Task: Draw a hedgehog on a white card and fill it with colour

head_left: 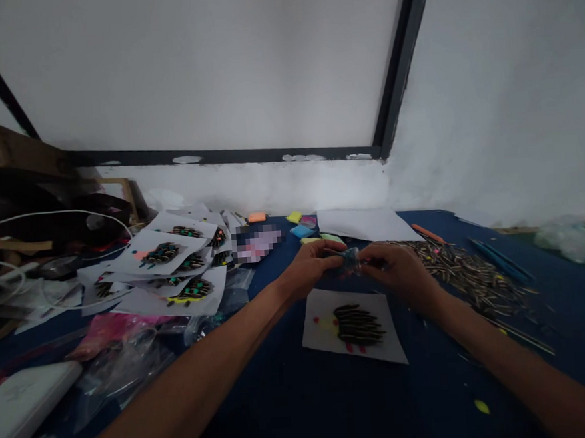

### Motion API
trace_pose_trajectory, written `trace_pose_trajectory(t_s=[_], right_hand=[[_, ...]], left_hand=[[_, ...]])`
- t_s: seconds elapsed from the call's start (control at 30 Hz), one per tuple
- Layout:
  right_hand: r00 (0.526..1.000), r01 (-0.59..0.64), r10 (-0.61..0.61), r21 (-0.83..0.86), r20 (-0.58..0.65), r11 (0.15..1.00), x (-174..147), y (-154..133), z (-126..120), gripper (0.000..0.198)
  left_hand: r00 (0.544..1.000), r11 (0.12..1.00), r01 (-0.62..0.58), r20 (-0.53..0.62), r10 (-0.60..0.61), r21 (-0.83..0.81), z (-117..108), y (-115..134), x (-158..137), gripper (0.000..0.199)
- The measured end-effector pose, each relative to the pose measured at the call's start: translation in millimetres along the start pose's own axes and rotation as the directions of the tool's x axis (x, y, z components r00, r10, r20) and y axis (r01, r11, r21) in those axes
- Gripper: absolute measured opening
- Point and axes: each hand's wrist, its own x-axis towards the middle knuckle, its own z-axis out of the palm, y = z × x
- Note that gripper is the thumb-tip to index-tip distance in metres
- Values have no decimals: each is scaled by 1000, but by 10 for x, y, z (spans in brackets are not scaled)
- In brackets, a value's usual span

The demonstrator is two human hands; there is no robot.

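Note:
Between my two hands is a small clear plastic bag [350,261] with something dark bluish in it. My left hand [312,266] pinches its left side, and the fingers of my right hand [393,265] are closed on its right side. Just below them on the blue table lies a white paper [314,331] bearing a hedgehog figure [359,324]. Its body is made of dark thin sticks, with a yellow head and red feet. What exactly the bag holds is too dim to tell.
Finished-looking paper pictures [175,254] are piled at the left, near plastic bags [127,364] and a white box-like object [29,404]. Coloured packets [302,231] and white sheets [367,224] lie at the back. Many loose short sticks [467,277] spread on the right, beside a blue tool [500,260].

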Motion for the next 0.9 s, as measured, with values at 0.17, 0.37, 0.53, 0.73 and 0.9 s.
trace_pose_trajectory(t_s=[0.17, 0.37, 0.53, 0.73, 0.9], right_hand=[[1000, 9, -10, -11, -9, 1000, -11, 22, 27, 11], [999, 48, -48, 9, 25, 999, 3, -8, 2, 17], [997, 74, -74, -16, -1, 997, -9, -31, 9, 15], [994, 92, -95, -42, -61, 995, -27, -3, 48, 16], [989, 111, -119, -93, -89, 989, -30, -14, 43, 16]], left_hand=[[994, 994, 91, 52, -94, 52, 27, 74, -61, 19], [992, 989, 128, -13, -127, 72, 44, 114, -97, 26], [992, 990, 123, 16, -125, 64, 25, 66, -81, 26], [992, 994, 109, -65, -107, 31, 59, 76, -80, 32], [992, 997, 72, -105, -69, 23, 99, 114, -82, 34]])
